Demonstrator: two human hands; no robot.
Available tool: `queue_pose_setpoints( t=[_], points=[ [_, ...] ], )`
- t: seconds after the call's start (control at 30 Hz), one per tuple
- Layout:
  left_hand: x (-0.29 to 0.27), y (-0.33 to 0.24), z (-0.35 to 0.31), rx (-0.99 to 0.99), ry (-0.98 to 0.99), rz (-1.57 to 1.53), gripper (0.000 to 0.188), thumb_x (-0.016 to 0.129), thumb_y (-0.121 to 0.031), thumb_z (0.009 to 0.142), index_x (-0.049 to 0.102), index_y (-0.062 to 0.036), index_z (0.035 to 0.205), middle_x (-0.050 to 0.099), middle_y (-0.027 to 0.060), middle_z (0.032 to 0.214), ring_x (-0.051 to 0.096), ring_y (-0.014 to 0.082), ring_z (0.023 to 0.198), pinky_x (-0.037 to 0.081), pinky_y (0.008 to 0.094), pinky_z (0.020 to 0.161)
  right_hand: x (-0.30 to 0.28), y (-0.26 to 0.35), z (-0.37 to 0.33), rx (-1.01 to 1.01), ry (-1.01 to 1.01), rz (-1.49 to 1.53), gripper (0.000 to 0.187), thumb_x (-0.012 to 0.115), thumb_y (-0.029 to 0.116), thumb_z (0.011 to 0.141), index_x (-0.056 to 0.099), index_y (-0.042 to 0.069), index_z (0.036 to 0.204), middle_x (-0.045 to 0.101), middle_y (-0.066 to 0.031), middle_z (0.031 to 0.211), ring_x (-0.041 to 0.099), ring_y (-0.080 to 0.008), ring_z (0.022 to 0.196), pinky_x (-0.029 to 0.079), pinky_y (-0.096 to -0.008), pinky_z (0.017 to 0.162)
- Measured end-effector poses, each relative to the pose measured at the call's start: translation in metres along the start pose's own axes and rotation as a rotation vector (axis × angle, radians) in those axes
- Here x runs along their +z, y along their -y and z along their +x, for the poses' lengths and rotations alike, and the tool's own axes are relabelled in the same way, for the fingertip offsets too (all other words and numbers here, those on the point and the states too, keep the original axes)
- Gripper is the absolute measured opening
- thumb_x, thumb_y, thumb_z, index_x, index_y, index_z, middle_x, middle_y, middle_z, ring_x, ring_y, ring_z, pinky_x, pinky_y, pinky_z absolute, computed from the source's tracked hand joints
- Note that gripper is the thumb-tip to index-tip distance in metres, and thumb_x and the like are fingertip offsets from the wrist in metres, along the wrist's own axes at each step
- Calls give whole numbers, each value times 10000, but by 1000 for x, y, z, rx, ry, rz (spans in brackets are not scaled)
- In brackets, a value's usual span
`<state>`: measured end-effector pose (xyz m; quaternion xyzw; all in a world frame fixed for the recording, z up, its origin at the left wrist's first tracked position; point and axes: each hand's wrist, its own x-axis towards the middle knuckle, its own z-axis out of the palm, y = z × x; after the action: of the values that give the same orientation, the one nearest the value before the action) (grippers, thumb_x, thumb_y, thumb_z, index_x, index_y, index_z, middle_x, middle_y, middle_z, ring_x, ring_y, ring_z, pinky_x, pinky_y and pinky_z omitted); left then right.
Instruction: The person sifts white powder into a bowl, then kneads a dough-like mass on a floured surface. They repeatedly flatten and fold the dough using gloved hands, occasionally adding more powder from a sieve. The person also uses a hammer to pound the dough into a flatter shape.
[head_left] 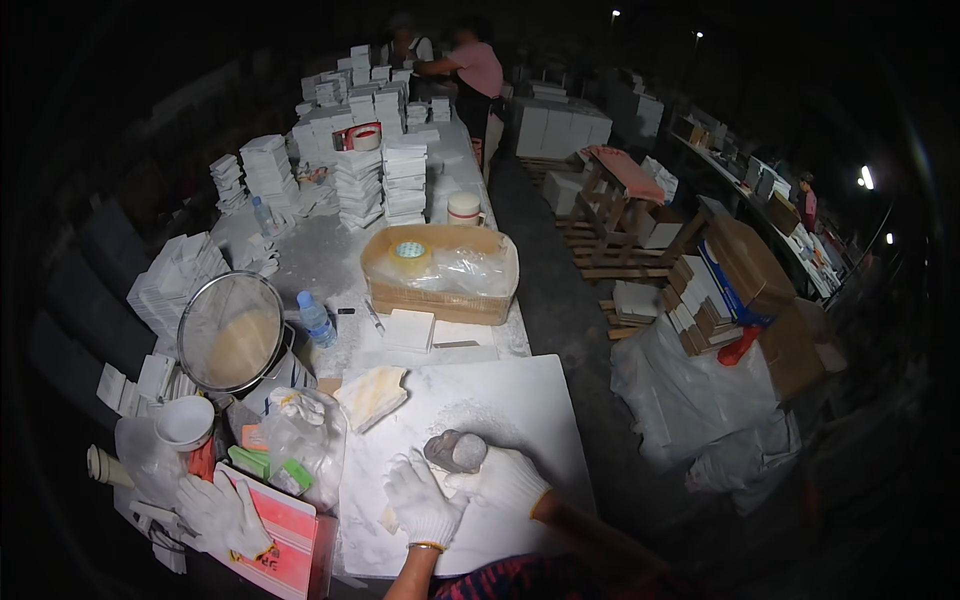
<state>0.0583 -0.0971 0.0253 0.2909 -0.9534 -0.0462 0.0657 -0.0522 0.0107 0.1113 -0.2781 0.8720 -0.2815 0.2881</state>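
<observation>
My two hands, in white knit gloves, work close together over a pale, marble-like slab (525,400). My left hand (418,497) lies palm down with its fingers stretched out. Beside it, my right hand (505,482) has its fingers curled down toward the left; what they may hold is hidden. A rounded grey lump (468,452), darker on its left, sits against the top of the right hand. White powder (480,412) is scattered just beyond. Farther up the slab's left edge lies a broken cream-coloured stone piece (372,398).
Left stand a round sieve (230,332), a white bowl (185,422), spare gloves (222,512) and a pink-red box (280,540). Beyond are a water bottle (316,320), a cardboard tray (440,308) with tape, and stacked white tiles (404,185). Two people stand at the far end.
</observation>
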Motion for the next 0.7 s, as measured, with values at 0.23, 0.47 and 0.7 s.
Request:
queue_pose_setpoints(
  t=[0.23, 0.47, 0.7],
  points=[
    [-2, -5, 3, 50, -195, -175, 865, 746, -458, 696, 517, 94, 1322, 541, 222, 1178, 510, 388, 1129, 400, 476, 976, 41, -28, 12, 62, 119, -124, 546, 707, 497, 823, 712, 84, 1180, 721, -221, 1163, 691, -401, 1077, 553, -490, 921],
    [-8, -9, 5, 27, -42, -182, 850, 733, -466, 697, 524, 91, 1305, 540, 255, 1242, 497, 418, 1207, 399, 492, 1012, 34, -54, 32, -48, 205, -27, 503, 700, 494, 856, 736, 96, 1161, 726, -214, 1123, 688, -420, 1011, 551, -488, 870],
    [-8, -5, 1, 36, -107, -81, 788, 746, -374, 669, 550, 101, 1267, 529, 265, 1283, 493, 417, 1211, 386, 505, 1033, 10, -9, -4, -156, -93, 28, 533, 715, 514, 842, 709, 115, 1196, 723, -198, 1149, 699, -406, 997, 563, -484, 875]
  ],
)
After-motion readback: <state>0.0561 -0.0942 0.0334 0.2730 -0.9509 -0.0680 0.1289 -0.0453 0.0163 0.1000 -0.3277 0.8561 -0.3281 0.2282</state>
